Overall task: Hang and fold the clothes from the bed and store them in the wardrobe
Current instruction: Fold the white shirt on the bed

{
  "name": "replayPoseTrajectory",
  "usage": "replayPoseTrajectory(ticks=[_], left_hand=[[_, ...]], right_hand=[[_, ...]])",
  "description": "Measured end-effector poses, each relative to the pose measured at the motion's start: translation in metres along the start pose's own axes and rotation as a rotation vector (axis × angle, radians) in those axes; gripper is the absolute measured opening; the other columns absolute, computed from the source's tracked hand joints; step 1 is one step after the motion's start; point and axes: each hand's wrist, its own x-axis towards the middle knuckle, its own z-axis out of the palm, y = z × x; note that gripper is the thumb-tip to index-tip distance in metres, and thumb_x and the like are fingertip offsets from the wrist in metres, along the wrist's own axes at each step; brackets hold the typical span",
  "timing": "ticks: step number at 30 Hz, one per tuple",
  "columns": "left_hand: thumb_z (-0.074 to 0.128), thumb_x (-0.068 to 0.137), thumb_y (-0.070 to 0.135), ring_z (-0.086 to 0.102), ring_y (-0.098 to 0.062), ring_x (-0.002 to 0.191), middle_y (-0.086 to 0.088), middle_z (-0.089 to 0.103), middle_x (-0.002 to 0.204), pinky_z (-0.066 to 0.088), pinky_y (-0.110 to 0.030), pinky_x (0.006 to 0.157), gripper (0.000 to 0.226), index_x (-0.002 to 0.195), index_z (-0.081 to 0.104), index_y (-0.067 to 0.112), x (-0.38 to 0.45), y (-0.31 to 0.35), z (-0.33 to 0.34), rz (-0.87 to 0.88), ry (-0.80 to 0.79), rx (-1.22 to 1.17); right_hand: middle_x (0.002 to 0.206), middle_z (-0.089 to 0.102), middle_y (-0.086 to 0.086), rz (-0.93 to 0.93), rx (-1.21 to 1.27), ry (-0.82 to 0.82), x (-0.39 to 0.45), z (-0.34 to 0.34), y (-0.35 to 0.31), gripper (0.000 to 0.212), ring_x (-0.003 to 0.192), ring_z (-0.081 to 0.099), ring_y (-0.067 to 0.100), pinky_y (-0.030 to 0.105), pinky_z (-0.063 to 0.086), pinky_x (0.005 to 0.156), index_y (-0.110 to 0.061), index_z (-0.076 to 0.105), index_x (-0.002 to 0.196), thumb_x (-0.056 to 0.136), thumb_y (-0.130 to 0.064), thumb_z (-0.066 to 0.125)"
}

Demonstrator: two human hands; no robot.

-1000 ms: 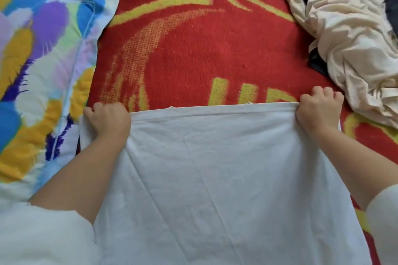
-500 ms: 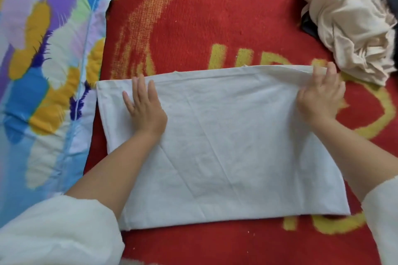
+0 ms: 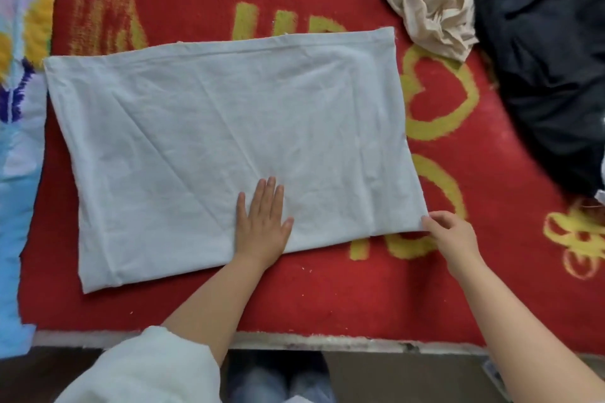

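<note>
Red fuzzy bed blanket with yellow lettering and heart shapes (image 3: 327, 298) covers pretty much the whole scene, and a pale grey-white cloth folded into a flat rectangle (image 3: 229, 141) lies spread across the middle of it. Left hand (image 3: 262, 226) is flat, fingers straight, pressing down on the near part of the cloth close to its front edge. Right hand (image 3: 453, 235) pinches the near right corner of the cloth with curled fingertips, looks like it's about to lift that side over for the next fold, just my guess. What could go wrong: if the corner gets pulled before the left palm really pins the layers, the bottom layer could slide on the fuzzy blanket and the fold goes crooked, or only the top layer comes up and the stack splits. Room-wise, the crumpled beige garment (image 3: 425, 0) sits just beside the far right corner of the cloth, and the dark navy clothing pile (image 3: 550, 59) is behind that, so sweeping right is tight. The colourful patterned pillowcase (image 3: 19, 108) touches or nearly touches the left edge too. Best open space is the bare strip of blanket between the cloth and the bed's front edge (image 3: 327, 342).
</note>
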Motion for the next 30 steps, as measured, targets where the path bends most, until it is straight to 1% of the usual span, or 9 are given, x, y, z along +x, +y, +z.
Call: replayPoseTrajectory(ticks=[4, 7, 12, 15, 17, 20, 23, 26, 30], left_hand=[[0.033, 0.080, 0.036, 0.043, -0.027, 0.125, -0.018, 0.055, 0.129, -0.006, -0.039, 0.113, 0.063, 0.127, 0.049, -0.001, -0.002, 0.004, 0.005, 0.032, -0.049, 0.048], [0.031, 0.079, 0.037, 0.055, -0.031, 0.117, -0.018, 0.055, 0.130, -0.007, -0.037, 0.112, 0.064, 0.123, 0.055, -0.003, -0.002, 0.008, 0.009, -0.033, -0.090, 0.087], [0.020, 0.099, 0.038, -0.010, -0.019, 0.143, -0.006, -0.012, 0.156, -0.012, -0.041, 0.112, 0.061, 0.148, -0.004, 0.011, -0.006, 0.023, -0.015, -0.139, -0.192, 0.053], [0.035, 0.094, 0.025, 0.018, -0.028, 0.141, -0.018, 0.018, 0.152, 0.012, -0.051, 0.112, 0.054, 0.143, 0.026, 0.005, -0.033, 0.008, -0.031, -0.307, -0.001, -0.137], [0.038, 0.081, 0.020, 0.045, -0.036, 0.122, -0.028, 0.048, 0.128, 0.032, -0.064, 0.095, 0.049, 0.124, 0.049, -0.001, -0.057, -0.013, -0.031, -0.458, 0.145, -0.313], [0.046, 0.085, 0.009, 0.036, -0.037, 0.122, -0.029, 0.041, 0.132, 0.029, -0.056, 0.103, 0.045, 0.128, 0.046, -0.005, -0.103, -0.056, -0.032, -0.823, 0.366, -0.490], [0.050, 0.092, 0.008, 0.040, -0.032, 0.120, -0.022, 0.029, 0.140, 0.030, -0.038, 0.104, 0.051, 0.139, 0.032, -0.001, -0.139, -0.098, -0.036, -1.011, 0.352, -0.661], [0.047, 0.095, 0.019, 0.050, -0.019, 0.096, -0.013, 0.044, 0.130, 0.039, -0.028, 0.086, 0.047, 0.139, 0.035, 0.005, -0.149, -0.128, -0.039, -1.070, 0.306, -0.883], [0.048, 0.096, 0.022, 0.052, -0.016, 0.084, -0.004, 0.059, 0.086, 0.040, -0.028, 0.077, 0.029, 0.115, 0.059, 0.003, -0.151, -0.153, -0.041, -1.085, 0.312, -1.031]], right_hand=[[0.066, 0.049, -0.002, -0.071, -0.064, 0.023, 0.010, -0.010, 0.011, 0.009, 0.056, 0.043, 0.009, 0.014, 0.032, 0.048, -0.006, 0.056, 0.083, 0.091, -0.008, 0.053], [0.072, 0.055, 0.005, -0.097, -0.243, 0.046, 0.021, -0.003, 0.017, 0.012, 0.073, 0.050, 0.027, 0.028, 0.033, 0.065, -0.006, 0.058, 0.085, 0.091, -0.012, 0.050], [0.125, 0.047, 0.023, 0.016, -0.466, 0.215, 0.007, 0.018, 0.012, 0.032, 0.122, 0.036, 0.038, 0.045, 0.033, 0.096, 0.000, 0.050, 0.120, 0.093, -0.016, 0.046], [0.132, 0.041, 0.024, -0.122, -0.552, 0.283, -0.021, 0.039, 0.001, 0.039, 0.124, 0.033, 0.040, 0.049, 0.028, 0.100, 0.004, 0.045, 0.124, 0.086, -0.005, 0.049], [0.130, 0.044, 0.024, -0.330, -0.578, 0.243, -0.045, 0.062, -0.007, 0.040, 0.120, 0.038, 0.042, 0.050, 0.031, 0.096, 0.006, 0.051, 0.119, 0.080, 0.001, 0.055], [0.107, 0.059, 0.028, -0.716, -0.579, 0.085, -0.081, 0.113, -0.022, 0.031, 0.095, 0.058, 0.047, 0.051, 0.048, 0.074, 0.008, 0.061, 0.096, 0.065, 0.005, 0.059], [0.094, 0.064, 0.021, -1.000, -0.613, -0.077, -0.113, 0.161, -0.043, 0.032, 0.078, 0.064, 0.038, 0.039, 0.051, 0.059, 0.000, 0.059, 0.085, 0.062, -0.010, 0.039], [0.091, 0.064, 0.016, -1.084, -0.666, -0.160, -0.132, 0.194, -0.055, 0.035, 0.075, 0.064, 0.035, 0.034, 0.049, 0.056, -0.002, 0.057, 0.082, 0.062, -0.015, 0.031], [0.091, 0.062, 0.016, -1.071, -0.691, -0.197, -0.134, 0.210, -0.055, 0.029, 0.073, 0.061, 0.035, 0.034, 0.047, 0.057, -0.001, 0.057, 0.075, 0.065, -0.013, 0.033]])
